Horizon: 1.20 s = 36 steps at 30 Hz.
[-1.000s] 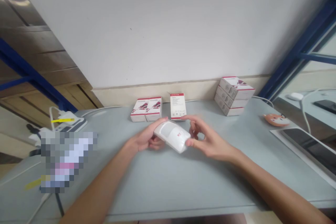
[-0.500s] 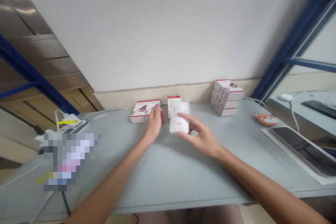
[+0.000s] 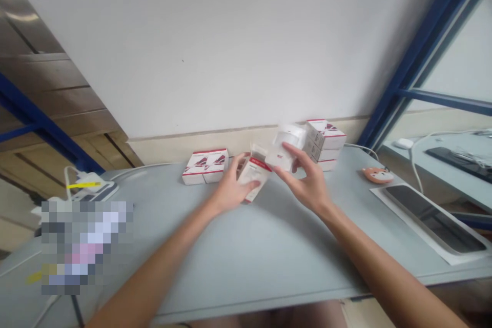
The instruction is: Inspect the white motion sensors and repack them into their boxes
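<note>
My left hand grips a small white product box with red edges, tilted, its top flap standing open. My right hand holds a white plastic motion sensor up by its lower end, with the fingers partly around it. The sensor sits just right of the open box and in front of a stack of white-and-red boxes. The hands are close together but apart. Two flat white-and-red boxes lie left of my left hand.
The pale grey table runs along a cream wall skirting. A fox-shaped orange object and a dark tablet on a white sheet lie at right. A pixelated blurred patch and a white device with cables are at left.
The box that stood upright at the back is now in my left hand, tilted with its flap open. The sensor has moved up and right in my right hand, and my view has shifted slightly.
</note>
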Available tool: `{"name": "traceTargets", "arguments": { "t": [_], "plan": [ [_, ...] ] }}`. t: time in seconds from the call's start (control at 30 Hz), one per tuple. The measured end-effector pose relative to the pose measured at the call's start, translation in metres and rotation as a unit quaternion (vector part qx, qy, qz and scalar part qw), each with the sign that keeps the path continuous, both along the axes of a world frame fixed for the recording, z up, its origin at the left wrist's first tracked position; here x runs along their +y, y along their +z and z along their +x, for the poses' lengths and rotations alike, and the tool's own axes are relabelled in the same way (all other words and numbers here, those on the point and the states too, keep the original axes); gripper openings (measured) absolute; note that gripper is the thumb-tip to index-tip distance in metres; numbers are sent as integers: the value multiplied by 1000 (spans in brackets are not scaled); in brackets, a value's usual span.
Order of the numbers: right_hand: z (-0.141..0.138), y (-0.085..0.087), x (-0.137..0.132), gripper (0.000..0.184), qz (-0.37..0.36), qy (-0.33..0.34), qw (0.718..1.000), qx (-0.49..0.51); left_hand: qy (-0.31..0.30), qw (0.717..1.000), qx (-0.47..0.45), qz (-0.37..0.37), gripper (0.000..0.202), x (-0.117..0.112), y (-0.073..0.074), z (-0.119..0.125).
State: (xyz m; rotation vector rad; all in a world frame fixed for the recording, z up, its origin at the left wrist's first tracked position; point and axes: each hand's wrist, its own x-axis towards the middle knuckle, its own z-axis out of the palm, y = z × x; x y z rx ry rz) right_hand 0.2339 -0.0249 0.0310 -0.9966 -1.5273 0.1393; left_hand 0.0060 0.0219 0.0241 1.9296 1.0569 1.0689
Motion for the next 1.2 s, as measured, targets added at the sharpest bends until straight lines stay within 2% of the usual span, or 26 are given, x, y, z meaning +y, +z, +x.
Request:
{"name": "traceTargets", "arguments": {
  "t": [0.1, 0.23, 0.37, 0.5, 0.67, 0.73, 0.8, 0.87, 0.93, 1.0, 1.07, 1.2],
  "plan": [
    [1, 5, -6, 50, 82, 9, 993, -79, -42, 998, 47, 18, 68, -26, 5, -20],
    [-4, 3, -10, 53, 56, 88, 990, -100, -84, 993, 60, 61, 68, -36, 6, -24],
    [-7, -4, -10, 54, 12, 132, 988, -76, -91, 991, -3, 97, 68, -35, -8, -16],
    [-6, -5, -11, 56, -10, 144, 986, -84, -100, 991, -64, 69, 68, -37, -23, -10],
    [-8, -1, -15, 46, -39, 205, 966, -154, -89, 982, -158, 48, 69, -38, -28, -1],
    [-11, -2, -15, 47, -38, 198, 963, -179, -94, 978, -184, 39, 69, -38, -29, 2],
    [-14, -6, -14, 55, -20, 171, 967, -186, -94, 977, -189, 27, 69, -38, -30, 4],
    [-15, -11, -13, 71, -13, 148, 976, -161, -87, 978, -187, 19, 69, -39, -30, 4],
    [-15, -14, -13, 89, -40, 140, 983, -113, -80, 980, -182, 16, 69, -40, -31, 4],
    [-15, -14, -13, 93, -88, 148, 982, -80, -77, 981, -175, 12, 69, -41, -32, 4],
    [-14, -12, -13, 83, -115, 150, 979, -75, -74, 983, -169, 9, 69, -41, -32, 4],
    [-14, -6, -14, 33, -102, 123, 980, -119, -69, 982, -174, 24, 68, -41, -33, 4]
  ]
}}
